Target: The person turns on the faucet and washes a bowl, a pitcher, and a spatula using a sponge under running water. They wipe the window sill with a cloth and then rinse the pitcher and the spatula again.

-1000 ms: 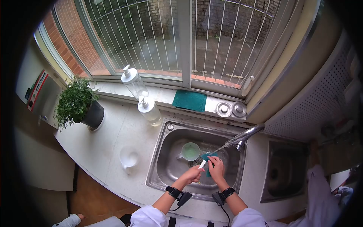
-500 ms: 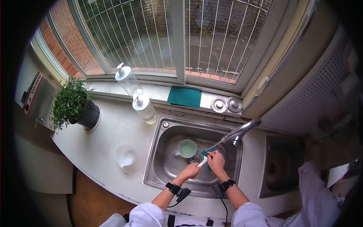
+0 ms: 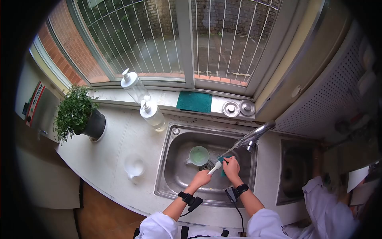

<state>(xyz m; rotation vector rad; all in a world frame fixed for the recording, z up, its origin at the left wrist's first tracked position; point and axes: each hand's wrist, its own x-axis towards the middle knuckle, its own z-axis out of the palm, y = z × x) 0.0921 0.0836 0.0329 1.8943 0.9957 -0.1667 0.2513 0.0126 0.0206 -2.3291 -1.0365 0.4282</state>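
Over the metal sink point(image 3: 179, 181), my left hand point(image 3: 203, 178) is closed round the handle of a white utensil point(image 3: 215, 167). My right hand point(image 3: 231, 166) pinches a green scouring pad point(image 3: 223, 173) against the utensil's upper end, close to the water running from the faucet point(image 3: 256, 134). What shape that end has is hidden by the pad and fingers. A white cup with a handle point(image 3: 198, 155), with pale green inside, rests in the sink left of the utensil, beside the drain.
A clear cup point(image 3: 134, 166) stands on the counter point(image 3: 107, 159) left of the sink. Behind are pump bottles point(image 3: 152, 115), a green cloth point(image 3: 194, 102) and two metal lids point(image 3: 230, 108). A potted plant point(image 3: 94, 125) is far left. Another person's sleeve point(image 3: 326, 207) shows at right.
The view has shifted slightly. Both hands still hold the utensil and pad; my right hand and the pad have moved a little along the utensil's end. The other person's sleeve has moved left and down.
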